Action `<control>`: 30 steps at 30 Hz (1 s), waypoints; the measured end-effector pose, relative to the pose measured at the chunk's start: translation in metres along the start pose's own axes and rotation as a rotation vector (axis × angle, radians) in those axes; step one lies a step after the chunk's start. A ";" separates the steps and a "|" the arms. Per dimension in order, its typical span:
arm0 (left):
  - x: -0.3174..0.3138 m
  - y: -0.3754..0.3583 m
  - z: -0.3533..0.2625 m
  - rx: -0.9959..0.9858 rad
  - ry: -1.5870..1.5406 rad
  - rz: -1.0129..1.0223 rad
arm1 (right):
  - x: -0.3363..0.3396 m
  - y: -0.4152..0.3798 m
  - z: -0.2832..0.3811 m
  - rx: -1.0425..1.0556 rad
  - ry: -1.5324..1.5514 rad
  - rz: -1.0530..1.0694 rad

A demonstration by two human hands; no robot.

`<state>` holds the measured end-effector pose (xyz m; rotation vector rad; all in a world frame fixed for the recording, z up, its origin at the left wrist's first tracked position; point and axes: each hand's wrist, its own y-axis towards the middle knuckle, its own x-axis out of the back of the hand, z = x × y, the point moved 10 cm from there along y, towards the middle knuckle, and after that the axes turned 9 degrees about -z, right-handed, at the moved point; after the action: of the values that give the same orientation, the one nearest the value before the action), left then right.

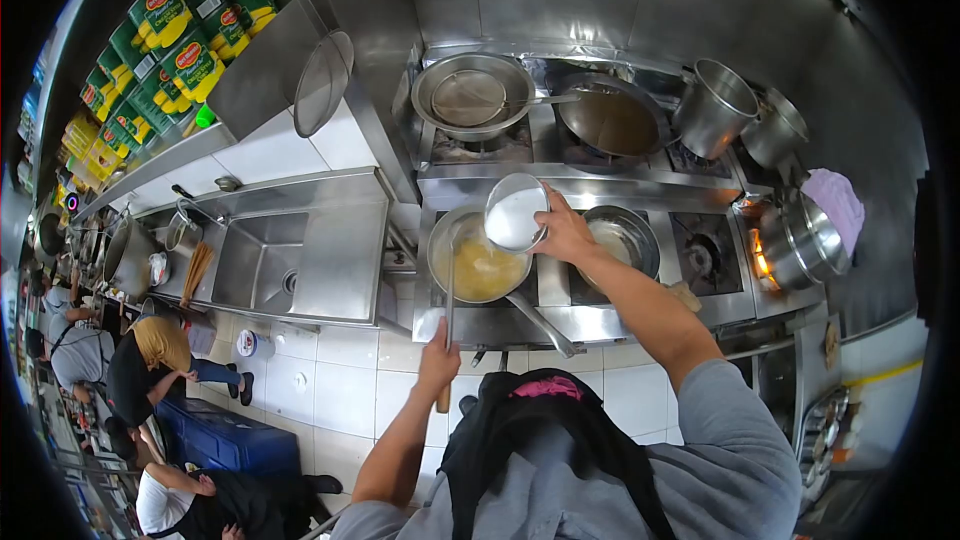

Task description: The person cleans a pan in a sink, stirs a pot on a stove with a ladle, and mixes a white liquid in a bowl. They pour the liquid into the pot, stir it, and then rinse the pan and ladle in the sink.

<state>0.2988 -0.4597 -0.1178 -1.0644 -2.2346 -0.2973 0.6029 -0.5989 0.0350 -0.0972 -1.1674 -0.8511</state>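
Observation:
My right hand grips the rim of a clear bowl with white contents, tilted over the left front pan. Yellow food lies in that pan, whose long handle points toward the front right. In my left hand is the wooden handle of a long utensil; its far end reaches into the yellow food. Something white shows beside my left fingers. Right of the bowl, a second pan sits on a burner, partly behind my right forearm.
Behind stand a wide pan with a strainer and a dark wok. Steel pots are at the right, where a flame burns beside a large pot. A sink is left; co-workers stand lower left.

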 end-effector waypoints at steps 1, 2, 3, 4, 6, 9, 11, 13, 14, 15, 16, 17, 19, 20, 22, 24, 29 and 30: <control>-0.025 -0.001 0.023 0.129 -0.135 0.046 | 0.000 0.000 -0.001 -0.005 -0.001 0.010; -0.043 -0.006 0.029 0.257 -0.270 0.092 | 0.000 0.000 0.000 -0.003 -0.003 0.010; -0.048 -0.008 0.020 0.257 -0.272 0.091 | 0.000 0.000 0.000 0.005 -0.008 0.002; -0.065 -0.017 0.017 0.427 -0.591 0.167 | 0.000 0.000 0.000 0.011 -0.013 -0.007; -0.078 -0.023 0.013 0.596 -0.912 0.242 | -0.003 0.001 -0.003 0.011 -0.002 0.004; -0.087 -0.028 -0.007 0.830 -1.526 0.438 | -0.003 0.001 -0.001 0.013 0.013 0.003; -0.083 -0.035 -0.019 1.039 -1.804 0.581 | 0.000 0.001 0.000 0.014 0.014 -0.011; -0.056 -0.037 -0.030 0.972 -1.644 0.534 | 0.001 0.000 0.002 0.030 -0.009 -0.016; -0.040 -0.036 -0.033 0.902 -1.487 0.487 | 0.001 0.000 0.002 0.027 -0.008 -0.016; -0.028 -0.037 -0.028 0.888 -1.302 0.437 | 0.001 -0.001 0.002 0.031 -0.017 -0.014; -0.017 -0.039 -0.034 0.889 -1.299 0.439 | 0.001 -0.001 0.001 0.036 -0.027 -0.013; -0.001 -0.040 -0.040 0.778 -1.030 0.431 | 0.000 -0.002 0.000 0.033 -0.026 -0.013; 0.020 -0.036 -0.032 0.590 -0.597 0.404 | -0.006 -0.002 -0.005 0.011 0.003 0.021; 0.025 -0.040 -0.032 0.589 -0.596 0.404 | -0.007 -0.002 -0.006 0.010 0.004 0.020; 0.048 -0.039 -0.033 0.435 -0.257 0.306 | -0.008 -0.003 -0.008 0.014 -0.004 0.025; 0.047 -0.033 -0.016 0.382 -0.094 0.265 | -0.006 -0.004 -0.006 0.017 -0.013 0.005; 0.006 0.005 0.013 -0.116 0.119 -0.051 | -0.009 -0.001 -0.006 0.020 0.004 0.033; -0.009 0.005 0.017 -0.339 0.062 -0.211 | -0.007 -0.001 -0.005 0.018 0.000 0.035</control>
<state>0.2992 -0.4547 -0.1373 -0.9690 -2.2929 -0.8120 0.6057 -0.5980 0.0263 -0.1025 -1.1702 -0.8093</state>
